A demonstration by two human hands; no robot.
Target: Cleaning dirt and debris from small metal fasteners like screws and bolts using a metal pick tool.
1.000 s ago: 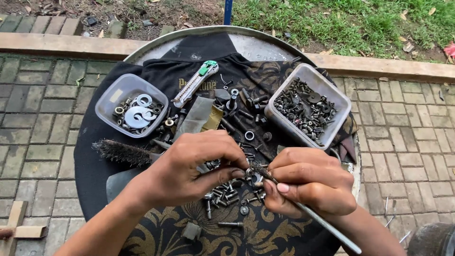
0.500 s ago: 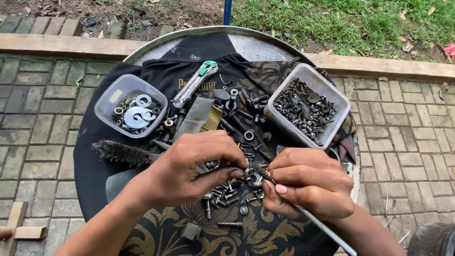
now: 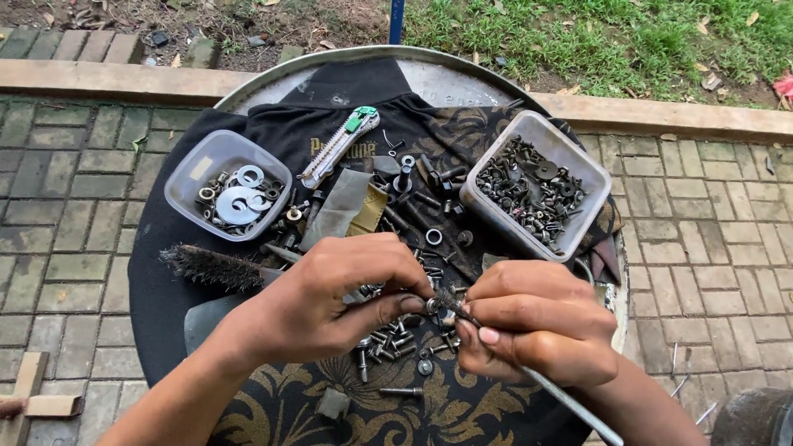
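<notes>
Beyond both hands (image 3: 438,310), tubs (image 3: 535,183), wire brush (image 3: 213,266).

small part (image 3: 435,306) hidden between fingertips, rod (image 3: 578,406) cut off

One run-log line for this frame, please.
left hand: pinches small bolt | right hand: holds thin metal tool to it | below: loose bolts on dark cloth

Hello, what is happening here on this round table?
A person sits over a round table covered with a dark cloth. The left hand pinches a small metal part, while the right hand works on it with a thin brush. Loose bolts lie under the hands. Behind stand a tub of washers and a tub of screws, with a utility knife between them.
</notes>
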